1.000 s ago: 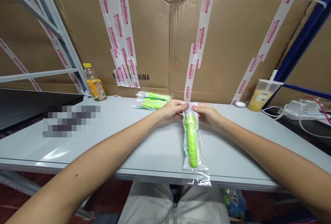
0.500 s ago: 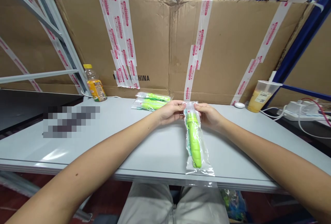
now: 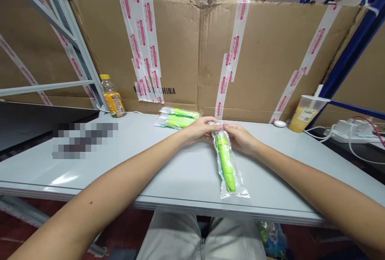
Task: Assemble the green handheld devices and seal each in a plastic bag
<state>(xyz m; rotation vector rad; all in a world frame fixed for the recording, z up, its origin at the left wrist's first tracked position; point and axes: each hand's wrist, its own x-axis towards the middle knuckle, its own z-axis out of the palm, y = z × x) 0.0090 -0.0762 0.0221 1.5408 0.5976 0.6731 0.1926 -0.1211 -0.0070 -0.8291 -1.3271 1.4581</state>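
Two bare forearms are reaching forward over a pale grey table (image 3: 168, 180), with the person's grey trousers (image 3: 198, 238) showing below its straight front edge. The left hand (image 3: 197, 130) and the right hand (image 3: 239, 139) are close together near the table's middle, both narrowly pinching the top of a clear, glossy plastic bag (image 3: 227, 168). Inside the bag is a long, lime-green, rounded plastic object (image 3: 226, 164). The bag is hanging down from the fingers and lying on the table, tilted slightly, with its lower end just short of the front edge. Wide stretches of bare tabletop are open on both sides of the arms.

Farther away, two more bagged green objects (image 3: 177, 118) are lying side by side just beyond the left hand. A yellow-capped plastic juice bottle (image 3: 112, 101) is standing at the far left, and a translucent plastic cup (image 3: 307, 113) at the far right. Behind them, a brown cardboard sheet (image 3: 183, 51) with red-printed white tape (image 3: 144, 47) is standing upright.
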